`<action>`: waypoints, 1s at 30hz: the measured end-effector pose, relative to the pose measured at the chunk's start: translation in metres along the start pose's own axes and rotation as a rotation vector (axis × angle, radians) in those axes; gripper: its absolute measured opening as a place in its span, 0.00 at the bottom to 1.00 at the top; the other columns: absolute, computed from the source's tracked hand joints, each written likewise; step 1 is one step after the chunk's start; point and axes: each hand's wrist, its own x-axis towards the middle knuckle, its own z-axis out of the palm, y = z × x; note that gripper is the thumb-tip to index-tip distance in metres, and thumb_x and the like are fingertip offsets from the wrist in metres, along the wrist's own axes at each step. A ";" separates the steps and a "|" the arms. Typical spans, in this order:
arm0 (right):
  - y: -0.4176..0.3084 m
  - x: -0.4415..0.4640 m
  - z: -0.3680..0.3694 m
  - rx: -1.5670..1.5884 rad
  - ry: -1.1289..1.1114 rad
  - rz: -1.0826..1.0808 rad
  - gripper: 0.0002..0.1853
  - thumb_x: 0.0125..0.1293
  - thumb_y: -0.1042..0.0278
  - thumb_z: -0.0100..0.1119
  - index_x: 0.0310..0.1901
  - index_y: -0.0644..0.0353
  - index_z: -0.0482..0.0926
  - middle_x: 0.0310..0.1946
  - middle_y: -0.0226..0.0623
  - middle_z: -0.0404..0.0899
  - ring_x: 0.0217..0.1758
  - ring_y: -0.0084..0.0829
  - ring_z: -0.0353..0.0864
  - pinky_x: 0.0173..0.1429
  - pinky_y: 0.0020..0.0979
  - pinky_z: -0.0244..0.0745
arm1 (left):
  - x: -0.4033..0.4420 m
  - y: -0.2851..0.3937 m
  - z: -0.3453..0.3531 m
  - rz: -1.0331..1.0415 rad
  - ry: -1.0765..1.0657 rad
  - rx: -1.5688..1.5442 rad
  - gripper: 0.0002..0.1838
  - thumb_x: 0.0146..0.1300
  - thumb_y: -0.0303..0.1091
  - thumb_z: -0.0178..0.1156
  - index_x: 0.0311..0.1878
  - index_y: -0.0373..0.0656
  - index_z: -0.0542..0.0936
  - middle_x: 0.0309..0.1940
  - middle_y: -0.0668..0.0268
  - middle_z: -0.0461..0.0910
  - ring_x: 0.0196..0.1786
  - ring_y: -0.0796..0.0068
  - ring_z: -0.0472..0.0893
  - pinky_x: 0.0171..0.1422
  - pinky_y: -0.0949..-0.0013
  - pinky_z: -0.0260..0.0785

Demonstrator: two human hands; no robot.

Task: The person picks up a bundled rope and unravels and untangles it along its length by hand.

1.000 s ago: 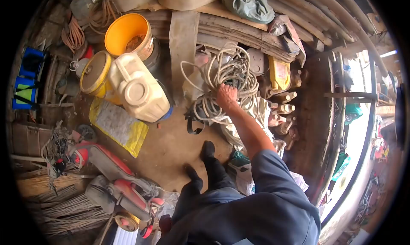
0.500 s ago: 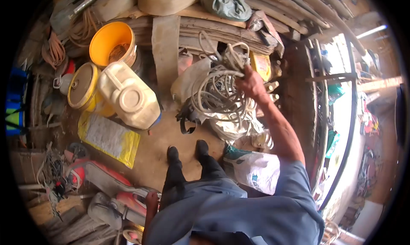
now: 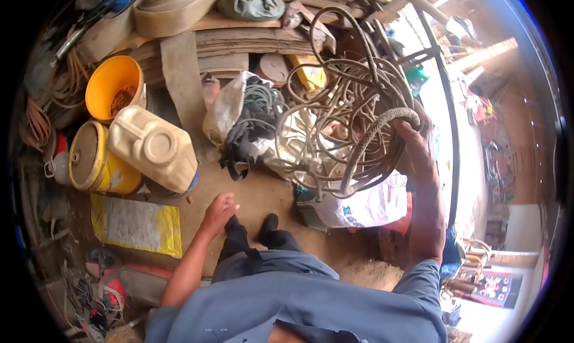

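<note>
A large tangled coil of pale rope (image 3: 359,116) hangs from my right hand (image 3: 417,133), whose fingers are wrapped round its right side. The coil spreads in loose loops over a white sack and other bags. My left hand (image 3: 220,212) is raised above the floor, left of my feet, with its fingers bent and partly together; nothing can be made out in it. Left of the coil, an open white bag (image 3: 218,113) holds dark cords and a black strap (image 3: 239,169).
At the left are an orange bucket (image 3: 113,86), a beige jerrycan (image 3: 152,148), a lidded yellow bucket (image 3: 89,157) and a flat yellow sack (image 3: 136,224). A printed white sack (image 3: 359,206) lies near my right leg. Planks (image 3: 251,42) and a rolled hose (image 3: 173,14) line the back.
My right hand has lifted the rope coil and carried it right, uncovering the bag of dark cords. My left hand has come up into fuller view. The camera view has turned right.
</note>
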 end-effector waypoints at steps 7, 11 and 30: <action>0.035 -0.073 -0.071 0.040 0.111 0.157 0.21 0.59 0.68 0.60 0.55 0.65 0.80 0.35 0.24 0.78 0.36 0.16 0.74 0.42 0.20 0.69 | 0.009 0.098 0.110 0.093 -0.323 -0.133 0.39 0.66 0.42 0.71 0.75 0.38 0.67 0.59 0.54 0.80 0.60 0.67 0.81 0.63 0.65 0.76; 0.052 -0.124 -0.100 0.157 0.134 0.150 0.26 0.61 0.68 0.61 0.62 0.66 0.79 0.38 0.24 0.80 0.38 0.14 0.76 0.45 0.18 0.71 | -0.005 0.116 0.166 0.146 -0.438 0.024 0.39 0.70 0.42 0.68 0.77 0.36 0.64 0.60 0.59 0.77 0.62 0.71 0.78 0.65 0.67 0.74; 0.056 -0.274 -0.140 0.425 0.660 0.254 0.12 0.66 0.73 0.64 0.48 0.67 0.77 0.29 0.36 0.79 0.25 0.26 0.79 0.27 0.26 0.77 | -0.032 0.134 0.203 0.263 -0.673 0.164 0.35 0.69 0.38 0.68 0.76 0.38 0.68 0.60 0.56 0.76 0.60 0.69 0.78 0.64 0.66 0.74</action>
